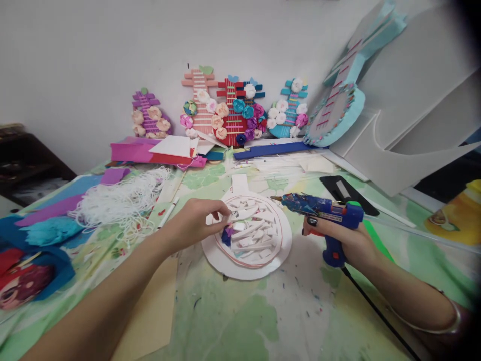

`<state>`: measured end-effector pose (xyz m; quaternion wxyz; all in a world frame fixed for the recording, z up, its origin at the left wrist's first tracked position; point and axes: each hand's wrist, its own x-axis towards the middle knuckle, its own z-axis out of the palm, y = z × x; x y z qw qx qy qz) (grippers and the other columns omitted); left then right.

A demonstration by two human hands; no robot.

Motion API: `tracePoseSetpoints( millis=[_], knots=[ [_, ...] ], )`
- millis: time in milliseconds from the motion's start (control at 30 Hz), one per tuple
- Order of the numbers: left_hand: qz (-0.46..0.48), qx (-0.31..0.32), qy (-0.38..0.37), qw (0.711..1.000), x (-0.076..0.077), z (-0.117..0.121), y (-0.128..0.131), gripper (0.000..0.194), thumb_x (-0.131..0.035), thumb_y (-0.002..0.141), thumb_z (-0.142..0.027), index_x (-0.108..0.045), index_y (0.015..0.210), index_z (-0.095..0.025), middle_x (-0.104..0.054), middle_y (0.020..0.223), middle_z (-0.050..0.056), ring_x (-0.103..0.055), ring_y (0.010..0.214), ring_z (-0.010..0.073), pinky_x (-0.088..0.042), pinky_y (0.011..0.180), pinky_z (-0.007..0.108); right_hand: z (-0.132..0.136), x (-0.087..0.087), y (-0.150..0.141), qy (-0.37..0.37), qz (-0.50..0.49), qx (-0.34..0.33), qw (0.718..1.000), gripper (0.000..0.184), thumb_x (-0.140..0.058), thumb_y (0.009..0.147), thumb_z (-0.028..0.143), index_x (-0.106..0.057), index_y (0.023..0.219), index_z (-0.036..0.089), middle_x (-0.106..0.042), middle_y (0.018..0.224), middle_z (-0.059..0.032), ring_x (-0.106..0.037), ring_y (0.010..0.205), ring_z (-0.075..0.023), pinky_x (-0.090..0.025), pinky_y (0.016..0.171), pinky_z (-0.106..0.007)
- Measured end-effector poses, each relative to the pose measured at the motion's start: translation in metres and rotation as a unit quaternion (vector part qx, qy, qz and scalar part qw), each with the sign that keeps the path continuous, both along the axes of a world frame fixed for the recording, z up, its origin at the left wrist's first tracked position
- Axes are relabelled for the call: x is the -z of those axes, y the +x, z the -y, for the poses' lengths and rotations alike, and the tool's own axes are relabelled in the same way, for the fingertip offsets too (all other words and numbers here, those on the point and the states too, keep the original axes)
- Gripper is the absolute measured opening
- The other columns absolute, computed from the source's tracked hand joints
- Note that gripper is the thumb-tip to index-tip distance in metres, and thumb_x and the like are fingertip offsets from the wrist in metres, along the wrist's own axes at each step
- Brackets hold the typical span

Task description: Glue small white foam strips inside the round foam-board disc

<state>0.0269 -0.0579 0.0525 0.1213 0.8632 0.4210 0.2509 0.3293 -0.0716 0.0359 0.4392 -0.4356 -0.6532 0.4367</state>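
Note:
My right hand [345,238] grips a blue glue gun [319,206], smeared with dried glue, with a finger at its trigger. The gun's nozzle points left, above the right edge of a white board cutout [246,273]. This cutout is round with a short neck and lies flat on the table. Inside a thin reddish ring on it lies a heap of white strips [259,233], with dark blue scraps [226,235] at its left side. My left hand [199,218] pinches at the heap's left edge; whatever sits between its fingertips is too small to make out.
Guitar-shaped decorations [231,108] with paper flowers lean on the wall, and a large light-blue one [338,110] stands right. Tangled white cord [116,198] lies left. A black flat object [347,195] and a yellow container [456,215] are right. The gun's cable [376,306] trails toward me.

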Motion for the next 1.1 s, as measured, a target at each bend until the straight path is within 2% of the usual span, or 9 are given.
tracePoseSetpoints(
  millis=[167,333,533,667,900,1100],
  knots=[
    [-0.043,0.063,-0.038,0.996,0.001,0.001,0.002,0.015,-0.055,0.079,-0.023,-0.069,0.083,-0.021,-0.07,0.077,0.004,-0.062,0.069,0.014,-0.047,0.067,0.023,-0.001,0.002,0.001,-0.003,0.004,-0.001,1.0,0.021,-0.062,0.076,0.039,-0.065,0.067,0.021,-0.065,0.073,-0.0028,-0.061,0.077,-0.021,-0.047,0.077,-0.033],
    [-0.044,0.098,-0.052,0.993,0.004,0.0,0.003,0.017,-0.053,0.081,-0.023,-0.07,0.084,-0.021,-0.07,0.083,0.006,-0.063,0.077,0.0158,-0.047,0.072,0.025,0.002,0.0,0.0,-0.042,-0.022,0.009,0.999,0.019,-0.065,0.072,0.038,-0.065,0.069,0.019,-0.065,0.072,-0.0038,-0.061,0.076,-0.0209,-0.049,0.074,-0.031],
    [-0.04,0.103,-0.046,0.993,0.01,-0.004,0.0,0.017,-0.056,0.08,-0.02,-0.071,0.086,-0.024,-0.07,0.084,0.006,-0.058,0.087,0.0196,-0.047,0.075,0.029,0.006,-0.01,-0.004,-0.035,-0.012,-0.004,0.999,0.02,-0.062,0.075,0.035,-0.065,0.067,0.017,-0.064,0.072,-0.0031,-0.06,0.076,-0.0183,-0.046,0.075,-0.026],
    [-0.038,0.111,-0.037,0.992,0.011,-0.007,-0.002,0.016,-0.056,0.08,-0.021,-0.071,0.087,-0.023,-0.07,0.085,0.006,-0.059,0.085,0.0186,-0.047,0.077,0.03,0.004,-0.007,-0.003,-0.02,-0.016,-0.013,1.0,0.018,-0.062,0.076,0.035,-0.065,0.068,0.019,-0.064,0.073,-0.0022,-0.06,0.076,-0.0179,-0.046,0.075,-0.027],
    [0.004,0.066,-0.013,0.998,-0.001,-0.008,-0.015,0.016,-0.062,0.077,-0.026,-0.071,0.091,-0.025,-0.07,0.089,0.005,-0.061,0.083,0.0177,-0.047,0.074,0.027,0.001,0.0,0.001,-0.005,-0.026,-0.011,1.0,0.017,-0.063,0.075,0.038,-0.067,0.068,0.023,-0.065,0.072,-0.0016,-0.061,0.076,-0.02,-0.047,0.077,-0.032],
    [-0.067,0.112,-0.033,0.991,-0.004,-0.004,-0.012,0.02,-0.057,0.082,-0.023,-0.071,0.095,-0.025,-0.068,0.092,0.006,-0.061,0.082,0.0152,-0.047,0.072,0.025,0.001,-0.001,0.0,-0.006,-0.021,-0.005,1.0,0.018,-0.064,0.075,0.038,-0.067,0.068,0.022,-0.065,0.072,-0.0025,-0.061,0.077,-0.0213,-0.048,0.079,-0.034]
  ],
)
